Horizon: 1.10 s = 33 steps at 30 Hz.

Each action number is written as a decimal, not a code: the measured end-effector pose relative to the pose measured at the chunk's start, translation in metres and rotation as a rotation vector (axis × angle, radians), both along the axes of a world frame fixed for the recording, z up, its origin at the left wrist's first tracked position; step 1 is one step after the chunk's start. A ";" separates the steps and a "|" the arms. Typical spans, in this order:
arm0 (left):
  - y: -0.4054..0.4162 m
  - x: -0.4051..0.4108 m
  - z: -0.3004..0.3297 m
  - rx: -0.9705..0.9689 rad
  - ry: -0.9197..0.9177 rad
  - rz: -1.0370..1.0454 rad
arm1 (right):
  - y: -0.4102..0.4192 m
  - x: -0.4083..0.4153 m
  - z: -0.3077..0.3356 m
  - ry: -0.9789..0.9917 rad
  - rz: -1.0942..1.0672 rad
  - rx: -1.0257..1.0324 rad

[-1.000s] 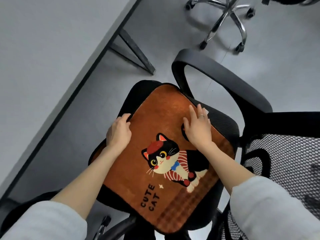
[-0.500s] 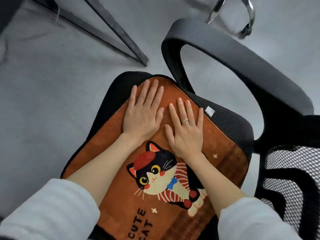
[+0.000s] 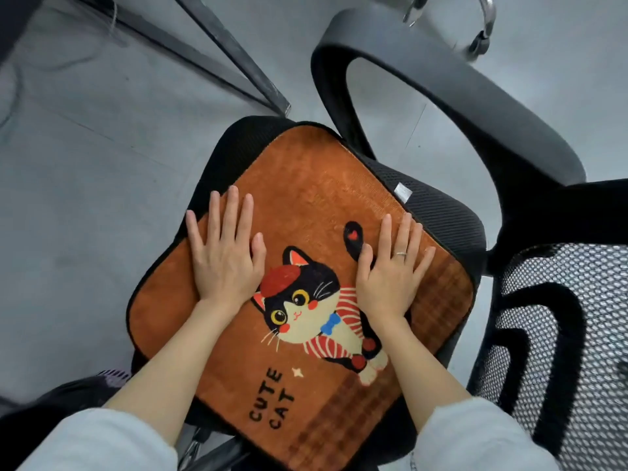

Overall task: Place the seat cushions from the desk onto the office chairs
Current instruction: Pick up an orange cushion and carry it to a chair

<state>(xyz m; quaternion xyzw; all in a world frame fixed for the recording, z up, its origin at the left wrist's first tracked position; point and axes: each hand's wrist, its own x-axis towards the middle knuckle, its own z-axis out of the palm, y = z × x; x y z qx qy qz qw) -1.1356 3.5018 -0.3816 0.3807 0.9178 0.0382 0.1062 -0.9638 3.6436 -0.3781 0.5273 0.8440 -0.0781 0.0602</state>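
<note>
An orange-brown seat cushion [image 3: 316,185] with a cartoon cat and the words "CUTE CAT" lies flat on the black mesh seat of an office chair [image 3: 441,212]. My left hand [image 3: 226,256] rests palm down on the cushion's left side, fingers spread. On the cushion's right side, beside the cat's tail, my right hand [image 3: 390,271] lies flat too, a ring on one finger. Neither hand grips anything.
The chair's grey armrest [image 3: 458,96] arches over the far right of the seat, and its mesh backrest [image 3: 560,351] stands at the right. Dark metal desk legs [image 3: 234,59] cross the grey floor at top left. Another chair's chrome base [image 3: 482,25] shows at the top.
My hands have slid apart from the cushion's far middle toward its left and right sides and nearer me. The view has shifted slightly; the cushion stays on the seat.
</note>
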 end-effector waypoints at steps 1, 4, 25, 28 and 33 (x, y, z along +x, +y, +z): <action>0.000 0.000 -0.003 0.007 0.010 0.007 | -0.002 -0.001 -0.003 -0.002 -0.006 0.021; 0.006 -0.001 -0.010 0.016 0.024 0.002 | -0.001 -0.005 -0.010 0.006 -0.011 0.031; -0.036 0.063 0.008 -0.090 -0.100 0.109 | -0.068 0.011 0.007 -0.013 0.180 -0.078; -0.063 0.062 0.018 -0.116 -0.168 0.312 | -0.054 0.036 0.020 -0.062 -0.049 -0.198; -0.072 0.096 0.016 -0.118 -0.137 0.466 | -0.077 0.044 0.015 -0.077 -0.208 -0.139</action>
